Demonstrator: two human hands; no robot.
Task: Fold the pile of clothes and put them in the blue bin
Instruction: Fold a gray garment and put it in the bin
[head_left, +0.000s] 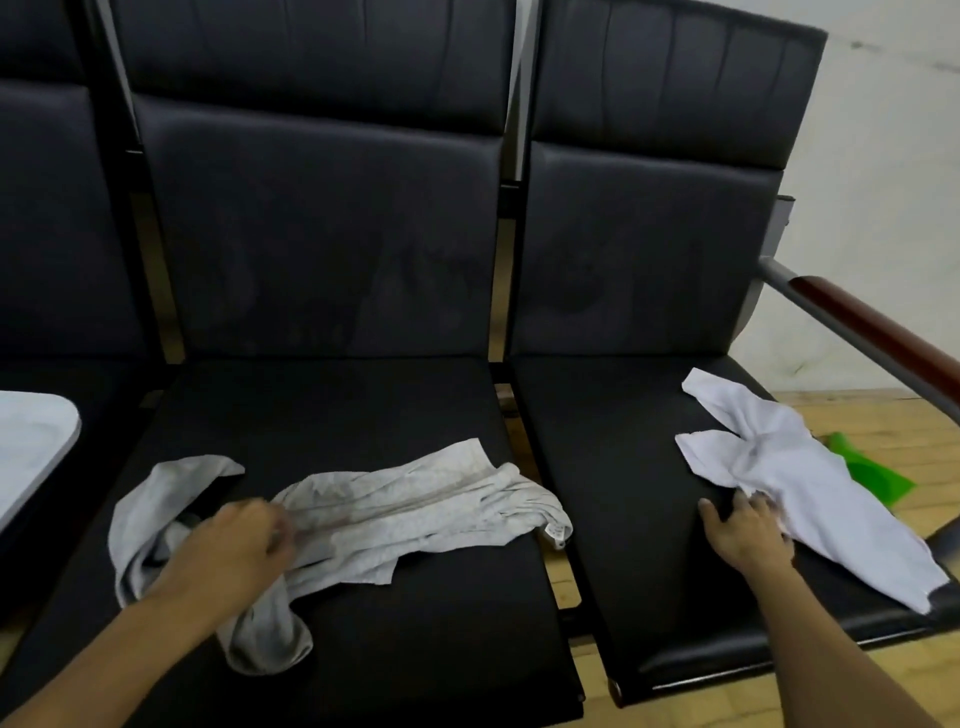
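Note:
A crumpled grey garment lies spread across the middle black seat. My left hand rests on its left part with fingers curled into the cloth; the hand is blurred. A white garment lies rumpled on the right seat, trailing over the seat's right edge. My right hand touches the white garment's lower left edge, thumb spread on the seat, fingertips partly under the cloth. No blue bin is in view.
A pale grey-white tray or lid sits on the left seat. A wooden armrest runs along the right. A green plastic object lies on the wooden floor beyond the right seat.

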